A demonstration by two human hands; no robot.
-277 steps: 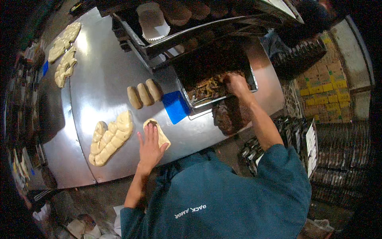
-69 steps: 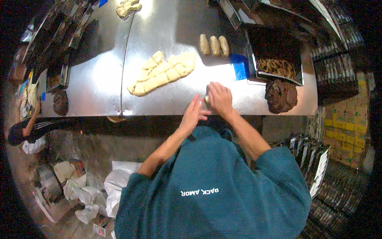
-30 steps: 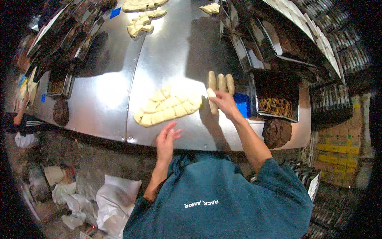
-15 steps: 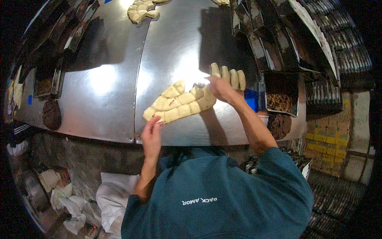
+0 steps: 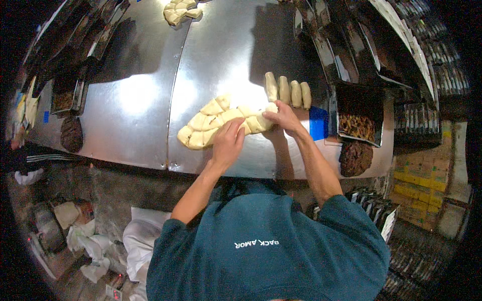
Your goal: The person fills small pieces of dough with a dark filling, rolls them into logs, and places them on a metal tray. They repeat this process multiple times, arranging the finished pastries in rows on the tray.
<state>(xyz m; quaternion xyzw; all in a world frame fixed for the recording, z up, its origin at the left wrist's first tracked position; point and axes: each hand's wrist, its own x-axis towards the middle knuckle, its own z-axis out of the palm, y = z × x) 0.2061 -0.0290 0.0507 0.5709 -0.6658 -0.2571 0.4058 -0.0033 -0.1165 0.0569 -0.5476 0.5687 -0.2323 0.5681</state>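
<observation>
A pale slab of dough (image 5: 201,123), scored into several blocks, lies on the metal table in front of me. My left hand (image 5: 229,140) rests against the slab's near edge, fingers stretched out over the blocks. At the right end, my right hand (image 5: 284,120) has its thumb and fingers closed round a dough piece (image 5: 271,108). Whether that piece is still joined to the slab cannot be made out. Just beyond this hand, several rolled dough logs (image 5: 283,90) lie side by side, their long sides nearly parallel.
Long dark loaf tins (image 5: 346,62) stand at the right, others at the left (image 5: 103,37). A tin with brown crumbly filling (image 5: 356,125), a dark brown lump (image 5: 356,159) and a blue patch (image 5: 318,123) sit near my right arm. More dough (image 5: 178,11) lies at the far side.
My left hand has moved right from the slab's left corner onto its middle. My right hand has come slightly nearer from beside the logs to the slab's right end.
</observation>
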